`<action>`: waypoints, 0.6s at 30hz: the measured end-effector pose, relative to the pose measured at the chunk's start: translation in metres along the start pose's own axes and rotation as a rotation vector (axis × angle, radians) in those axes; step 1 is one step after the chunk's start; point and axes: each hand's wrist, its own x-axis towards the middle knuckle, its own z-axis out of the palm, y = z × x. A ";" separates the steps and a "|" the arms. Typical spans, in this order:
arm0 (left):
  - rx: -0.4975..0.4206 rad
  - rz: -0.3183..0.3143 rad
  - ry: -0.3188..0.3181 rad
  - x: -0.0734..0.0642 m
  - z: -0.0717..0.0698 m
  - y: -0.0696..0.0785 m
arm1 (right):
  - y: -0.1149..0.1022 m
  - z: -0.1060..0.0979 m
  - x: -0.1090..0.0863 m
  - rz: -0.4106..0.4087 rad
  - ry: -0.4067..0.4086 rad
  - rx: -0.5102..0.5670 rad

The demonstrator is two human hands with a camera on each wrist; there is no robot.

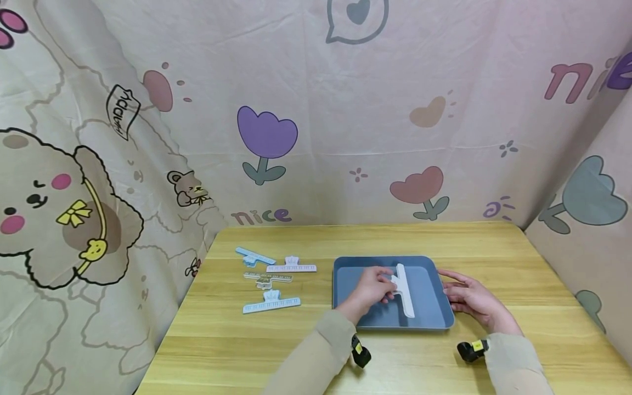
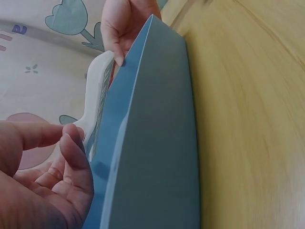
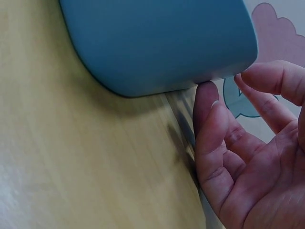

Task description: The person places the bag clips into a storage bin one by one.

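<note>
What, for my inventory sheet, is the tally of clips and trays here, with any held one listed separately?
Loose clips on the table: 4
Held clip, in the left hand: 1
Tray: 1
Total: 6

Four clips (image 1: 271, 305) lie left of the tray (image 1: 427, 291).

Pale cloth (image 1: 316, 71) printed with a purple tulip (image 1: 267, 134) and cartoon animal (image 1: 37, 225) hangs behind and beside the wood-grain table (image 1: 197, 356) I watch from afar.
</note>
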 end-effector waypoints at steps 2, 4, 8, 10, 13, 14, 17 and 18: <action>-0.018 -0.010 -0.007 0.001 0.004 -0.001 | 0.000 0.000 0.000 -0.003 -0.003 -0.003; -0.033 -0.026 -0.011 0.002 0.007 -0.002 | 0.000 0.000 0.000 -0.005 -0.005 -0.005; -0.051 -0.056 -0.002 0.002 0.013 -0.004 | 0.000 0.001 0.001 -0.006 0.003 -0.007; -0.059 -0.068 0.008 0.003 0.016 -0.004 | 0.001 0.002 0.001 -0.009 0.004 -0.007; -0.070 -0.077 0.018 0.003 0.020 -0.005 | 0.001 0.002 0.001 -0.007 0.013 -0.007; -0.070 -0.078 0.019 0.004 0.021 -0.005 | 0.001 0.002 0.001 -0.007 0.013 -0.007; -0.082 -0.078 0.020 0.005 0.026 -0.006 | 0.001 0.001 0.001 -0.003 0.017 -0.009; -0.083 -0.077 0.019 0.005 0.027 -0.007 | 0.000 0.001 0.001 -0.002 0.018 -0.010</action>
